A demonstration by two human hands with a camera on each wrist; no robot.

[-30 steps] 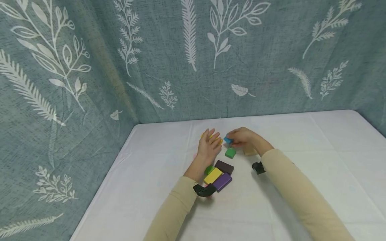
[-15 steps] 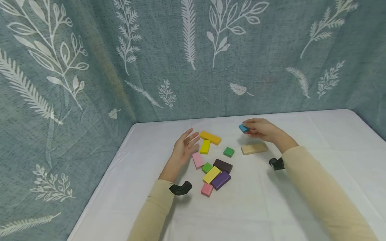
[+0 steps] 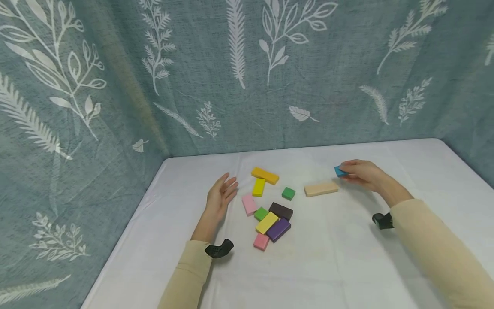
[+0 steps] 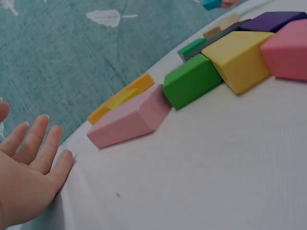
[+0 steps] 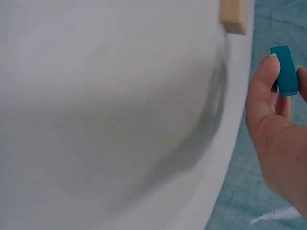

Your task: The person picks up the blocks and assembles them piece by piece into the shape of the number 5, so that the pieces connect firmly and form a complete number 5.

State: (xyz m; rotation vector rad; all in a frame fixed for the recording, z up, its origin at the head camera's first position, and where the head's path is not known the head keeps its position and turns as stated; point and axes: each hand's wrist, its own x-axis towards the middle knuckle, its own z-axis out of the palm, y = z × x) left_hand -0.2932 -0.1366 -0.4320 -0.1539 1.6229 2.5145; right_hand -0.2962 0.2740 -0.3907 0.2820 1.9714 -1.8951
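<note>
My right hand [image 3: 364, 174] pinches a small blue block [image 3: 340, 171] between thumb and fingers, right of the natural wood block [image 3: 321, 189]. In the right wrist view the blue block [image 5: 287, 72] stands out from the fingertips of the hand [image 5: 280, 129]. My left hand [image 3: 218, 199] holds nothing, its fingers spread and relaxed, left of the light pink block [image 3: 249, 204]. The left wrist view shows that hand [image 4: 31, 172] apart from the pink block [image 4: 129, 117].
Mid-table lie an orange block [image 3: 265, 175], a yellow one [image 3: 259, 187] and a green one [image 3: 288, 193]. Nearer me, a green block [image 3: 261, 213], yellow [image 3: 267, 222], dark brown [image 3: 281, 211], purple [image 3: 278, 230] and pink [image 3: 261, 241] are clustered. A patterned curtain [image 3: 231, 124] hangs behind.
My right hand has carried the blue block rightward, past the wood block. My left hand has drawn back to the left from over the blocks, uncovering the yellow and pink ones. The view has shifted slightly.
</note>
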